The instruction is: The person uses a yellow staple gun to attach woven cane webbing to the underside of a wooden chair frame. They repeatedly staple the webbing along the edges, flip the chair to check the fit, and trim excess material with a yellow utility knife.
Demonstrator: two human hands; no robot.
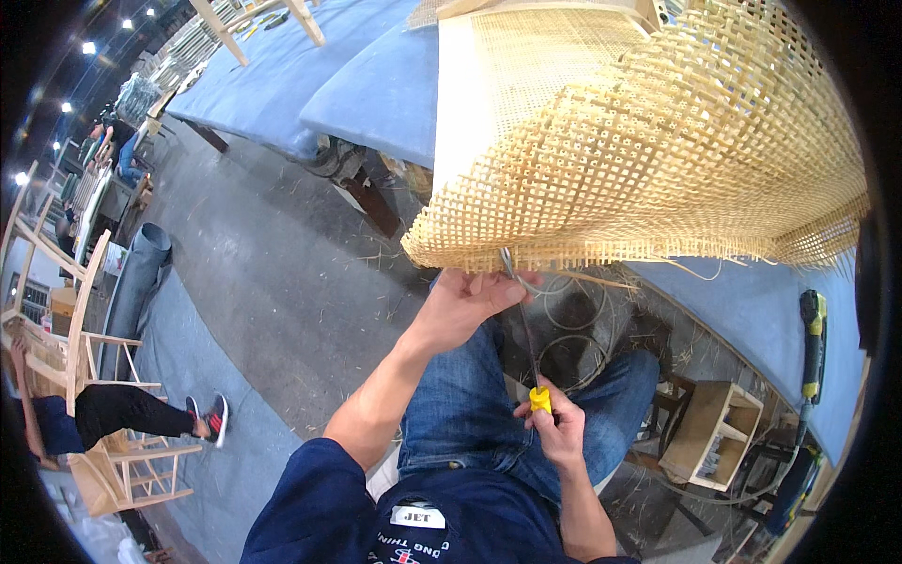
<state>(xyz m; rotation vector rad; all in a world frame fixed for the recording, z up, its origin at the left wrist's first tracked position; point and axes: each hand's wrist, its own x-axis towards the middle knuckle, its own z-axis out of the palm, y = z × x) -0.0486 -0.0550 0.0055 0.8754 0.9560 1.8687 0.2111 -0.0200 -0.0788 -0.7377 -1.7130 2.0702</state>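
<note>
A large sheet of woven cane webbing (601, 169) hangs over a light wooden frame (526, 7) in front of me, its lower edge frayed with loose strands. My right hand (564, 430) grips the yellow handle of a long, thin screwdriver (540, 400). Its dark shaft slants up to a silver tip that touches the webbing's lower edge; whether it goes into the weave I cannot tell. Close beneath that edge, my left hand (465, 308) is closed, thumb and fingers around the shaft near the tip. Some of its fingertips are hidden.
Blue padded tables (366, 94) stand behind the webbing and at the right, where a black-and-green power tool (813, 343) lies. A coil of cane strand (573, 352) is by my knees. A wooden box (719, 437) sits low right. Another person (122, 414) works among wooden chair frames at left.
</note>
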